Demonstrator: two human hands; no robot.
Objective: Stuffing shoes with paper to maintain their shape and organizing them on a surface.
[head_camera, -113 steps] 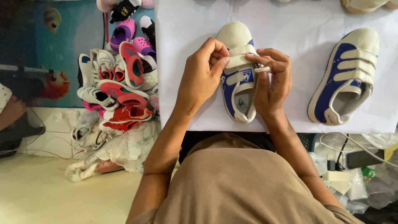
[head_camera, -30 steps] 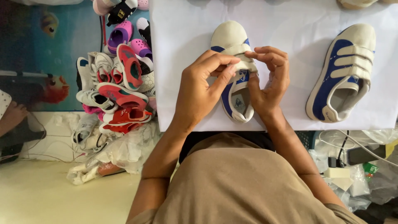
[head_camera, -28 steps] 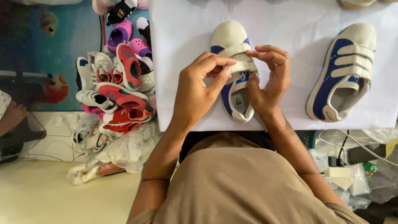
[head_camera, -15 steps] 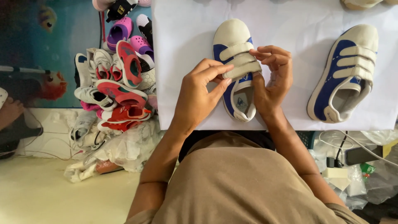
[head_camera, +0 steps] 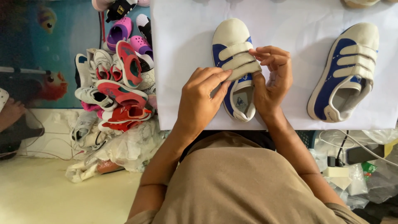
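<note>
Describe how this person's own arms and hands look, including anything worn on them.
Both arms are bare from wrist to above the elbow. No rings, watch, bracelet or gloves show on the left hand or the right hand. Fingernails look short and unpainted. The only clothing visible is a plain tan top with short sleeves, whose edges show at the bottom of the frame.

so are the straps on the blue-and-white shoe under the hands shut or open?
Two shut across the blue-and-white shoe; the third is under the left hand and right hand.
</note>
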